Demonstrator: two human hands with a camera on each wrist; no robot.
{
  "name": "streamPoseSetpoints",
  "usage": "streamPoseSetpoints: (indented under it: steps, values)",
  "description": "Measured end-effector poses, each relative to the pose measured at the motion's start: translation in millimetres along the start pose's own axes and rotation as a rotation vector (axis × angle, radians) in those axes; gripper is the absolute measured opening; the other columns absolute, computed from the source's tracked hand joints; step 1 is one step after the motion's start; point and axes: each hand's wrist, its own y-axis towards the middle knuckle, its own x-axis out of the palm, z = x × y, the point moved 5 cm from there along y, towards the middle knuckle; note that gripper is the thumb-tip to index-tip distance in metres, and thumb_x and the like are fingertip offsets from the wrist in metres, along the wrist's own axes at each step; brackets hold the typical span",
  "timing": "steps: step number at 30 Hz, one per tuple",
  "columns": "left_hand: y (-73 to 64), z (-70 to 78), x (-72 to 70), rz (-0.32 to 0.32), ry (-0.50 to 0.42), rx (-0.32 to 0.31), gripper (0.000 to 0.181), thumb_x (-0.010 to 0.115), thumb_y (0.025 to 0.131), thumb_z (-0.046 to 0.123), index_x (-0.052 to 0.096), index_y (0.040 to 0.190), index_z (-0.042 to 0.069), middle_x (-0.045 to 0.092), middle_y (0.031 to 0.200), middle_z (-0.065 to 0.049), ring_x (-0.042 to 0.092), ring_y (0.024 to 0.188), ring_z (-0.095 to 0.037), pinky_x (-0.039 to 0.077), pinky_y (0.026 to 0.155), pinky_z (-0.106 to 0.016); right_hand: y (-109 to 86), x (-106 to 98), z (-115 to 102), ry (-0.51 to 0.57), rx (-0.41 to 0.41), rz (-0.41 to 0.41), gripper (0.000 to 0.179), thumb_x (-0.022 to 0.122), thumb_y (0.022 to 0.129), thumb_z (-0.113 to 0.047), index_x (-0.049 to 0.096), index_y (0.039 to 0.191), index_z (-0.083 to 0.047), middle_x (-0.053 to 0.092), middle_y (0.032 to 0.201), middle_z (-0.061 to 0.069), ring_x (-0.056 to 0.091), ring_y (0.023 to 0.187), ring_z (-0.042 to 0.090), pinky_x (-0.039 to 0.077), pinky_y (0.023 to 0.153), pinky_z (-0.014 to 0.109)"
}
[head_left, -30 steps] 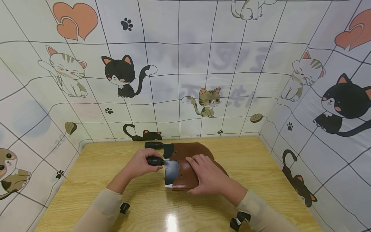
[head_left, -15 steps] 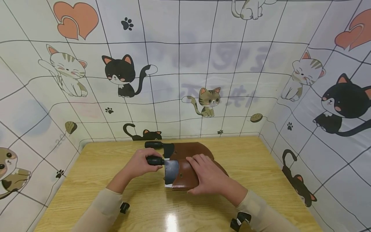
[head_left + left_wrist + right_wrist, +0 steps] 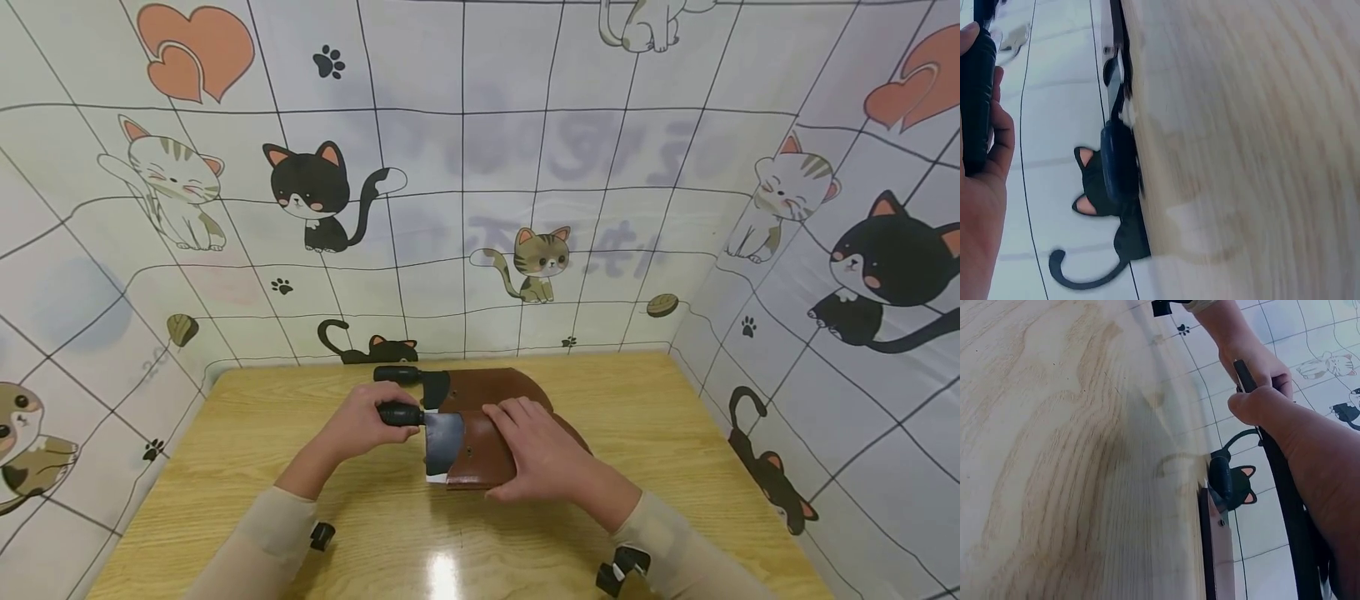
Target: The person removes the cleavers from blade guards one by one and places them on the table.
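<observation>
In the head view, my left hand (image 3: 367, 429) grips the black handle (image 3: 400, 414) of a broad-bladed knife, with the fingers curled round it in the left wrist view. A grey strip of its blade (image 3: 444, 444) shows between handle and brown leather sheath (image 3: 480, 454). Across the sheath lies my right hand (image 3: 543, 462), fingers over the top face and thumb at the near edge. The right wrist view shows that sheath edge-on, raised above the table, the thumb (image 3: 1250, 407) lapping its edge. The rest of the blade is hidden inside.
Behind it, a second sheathed knife lies on the wooden table (image 3: 637, 433), its black handle (image 3: 397, 375) pointing left and its brown sheath (image 3: 498, 385) partly covered. A cat-print curtain (image 3: 465, 167) hangs round the table's back and sides.
</observation>
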Motion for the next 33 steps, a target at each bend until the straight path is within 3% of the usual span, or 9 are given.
streamPoseSetpoints:
  steps: [9, 12, 16, 19, 26, 33]
  values:
    - [4.1, -4.0, -17.0, 0.010, -0.014, 0.015, 0.034, 0.099, 0.082, 0.016, 0.083, 0.109, 0.029, 0.076, 0.101, 0.011, 0.072, 0.084, -0.012, 0.062, 0.072, -0.033, 4.8, -9, 16, -0.004, -0.026, -0.010, 0.121, 0.088, 0.073, -0.077, 0.045, 0.165, -0.011, 0.055, 0.145, 0.005, 0.051, 0.131, 0.024, 0.048, 0.111, 0.049]
    - [1.2, -3.8, -14.7, 0.002, 0.035, 0.029, 0.033, 0.099, 0.083, 0.019, 0.083, 0.111, 0.027, 0.076, 0.102, 0.013, 0.071, 0.088, -0.011, 0.062, 0.075, -0.034, 3.3, -5, 14, 0.004, -0.027, -0.031, 0.122, 0.087, 0.074, -0.077, 0.044, 0.166, -0.009, 0.054, 0.147, 0.007, 0.051, 0.132, 0.025, 0.048, 0.112, 0.050]
    - [-0.8, -3.3, -12.1, 0.006, 0.169, 0.057, 0.033, 0.098, 0.085, 0.025, 0.083, 0.114, 0.023, 0.076, 0.106, 0.012, 0.071, 0.094, -0.011, 0.061, 0.081, -0.039, 1.9, -1, 14, 0.012, -0.018, -0.033, 0.127, 0.087, 0.075, -0.078, 0.042, 0.169, -0.006, 0.053, 0.151, 0.009, 0.050, 0.137, 0.028, 0.045, 0.116, 0.052]
    - [-2.0, -2.9, -11.0, 0.006, 0.231, 0.045, 0.034, 0.097, 0.086, 0.028, 0.083, 0.116, 0.023, 0.076, 0.108, 0.012, 0.071, 0.096, -0.013, 0.060, 0.083, -0.042, 1.6, 1, 14, 0.016, -0.010, -0.023, 0.129, 0.088, 0.075, -0.080, 0.040, 0.170, -0.007, 0.053, 0.154, 0.009, 0.049, 0.140, 0.029, 0.043, 0.119, 0.053]
    - [-5.0, -0.5, -9.4, 0.009, 0.253, 0.009, 0.035, 0.095, 0.087, 0.026, 0.082, 0.120, 0.023, 0.076, 0.109, 0.010, 0.070, 0.095, -0.014, 0.060, 0.082, -0.043, 0.6, 2, 14, 0.080, 0.001, 0.005, 0.129, 0.094, 0.073, -0.074, 0.042, 0.169, -0.006, 0.052, 0.159, 0.011, 0.048, 0.144, 0.033, 0.042, 0.119, 0.057]
    - [-7.2, -1.9, -8.6, 0.038, 0.262, 0.002, 0.034, 0.094, 0.088, 0.023, 0.081, 0.119, 0.022, 0.076, 0.111, 0.008, 0.070, 0.097, -0.015, 0.060, 0.081, -0.042, 1.8, 3, 14, 0.057, 0.012, 0.005, 0.130, 0.093, 0.072, -0.077, 0.042, 0.170, -0.007, 0.051, 0.161, 0.010, 0.047, 0.146, 0.031, 0.044, 0.119, 0.054]
